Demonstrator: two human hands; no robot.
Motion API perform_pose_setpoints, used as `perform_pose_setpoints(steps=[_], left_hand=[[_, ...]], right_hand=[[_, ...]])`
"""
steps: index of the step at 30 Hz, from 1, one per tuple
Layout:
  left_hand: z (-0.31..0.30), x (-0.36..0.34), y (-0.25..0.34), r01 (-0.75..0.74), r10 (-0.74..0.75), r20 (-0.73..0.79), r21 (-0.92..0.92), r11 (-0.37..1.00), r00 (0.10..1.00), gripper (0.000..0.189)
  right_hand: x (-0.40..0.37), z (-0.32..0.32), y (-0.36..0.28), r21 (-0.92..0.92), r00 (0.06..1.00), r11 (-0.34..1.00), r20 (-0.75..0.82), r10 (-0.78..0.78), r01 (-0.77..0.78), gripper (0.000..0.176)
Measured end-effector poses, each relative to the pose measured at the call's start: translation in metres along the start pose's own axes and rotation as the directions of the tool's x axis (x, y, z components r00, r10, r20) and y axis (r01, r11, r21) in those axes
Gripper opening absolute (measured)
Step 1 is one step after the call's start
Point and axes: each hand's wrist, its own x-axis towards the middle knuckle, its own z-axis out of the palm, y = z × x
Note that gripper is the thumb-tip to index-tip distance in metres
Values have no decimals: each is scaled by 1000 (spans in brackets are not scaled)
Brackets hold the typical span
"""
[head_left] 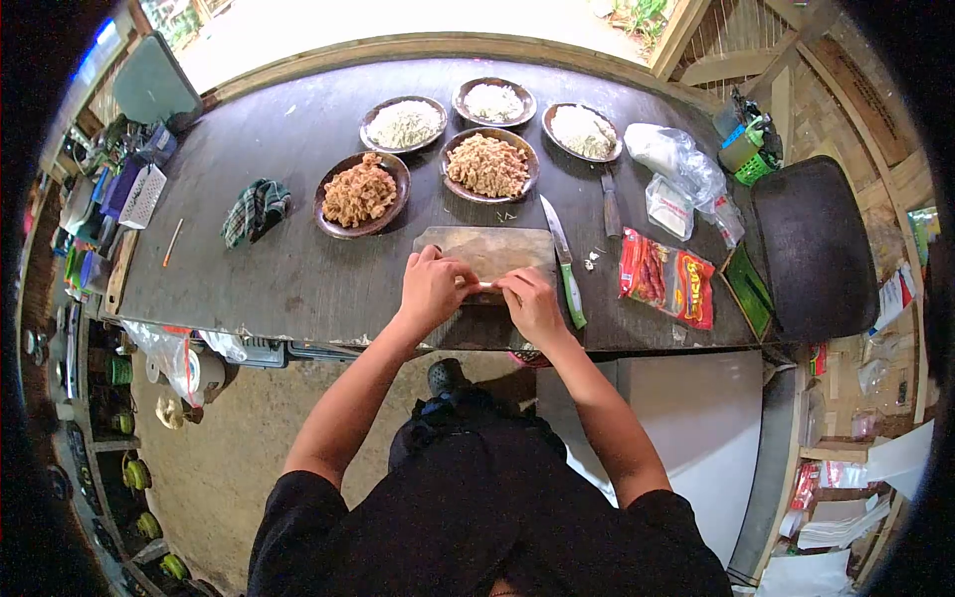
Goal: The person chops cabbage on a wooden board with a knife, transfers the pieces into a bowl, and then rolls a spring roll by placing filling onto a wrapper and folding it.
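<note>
Over the near part of a wooden cutting board, my left hand and my right hand pinch the two ends of a small, thin white piece. What the piece is, I cannot make out. The fingers of both hands are closed. Just right of the board lies a knife with a green handle, its blade pointing away from me. Behind the board stand two brown plates of crumbly brown food, and farther back are three plates of pale shredded food.
A checked cloth lies at left. Toward the right are a dark-handled blade, red food packets, plastic bags and a green basket. A black chair stands at the table's right end; white baskets are far left.
</note>
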Motion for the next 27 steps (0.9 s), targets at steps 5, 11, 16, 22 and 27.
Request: perform_pose_setpoints(steps=[5,11,16,22,27], left_hand=[[1,-2,4,-21,22,12,-21,1000,1000,15],[13,-6,11,-45,40,-89,-47,998,995,18],[20,-5,17,-41,35,-61,-97,994,998,13],[15,-9,30,-29,27,-84,-21,999,996,13],[17,-10,33,-22,20,-130,-12,1000,991,14]], right_hand=[[4,-9,-9,122,985,978,44,166,-170,27],[-4,-4,-5,123,997,991,-33,64,-60,30],[-9,-15,-9,21,998,1000,-67,-8,9,27],[-27,-42,7,-286,955,922,-218,202,-261,24],[-37,-44,23,-397,932,843,-166,323,-363,30]])
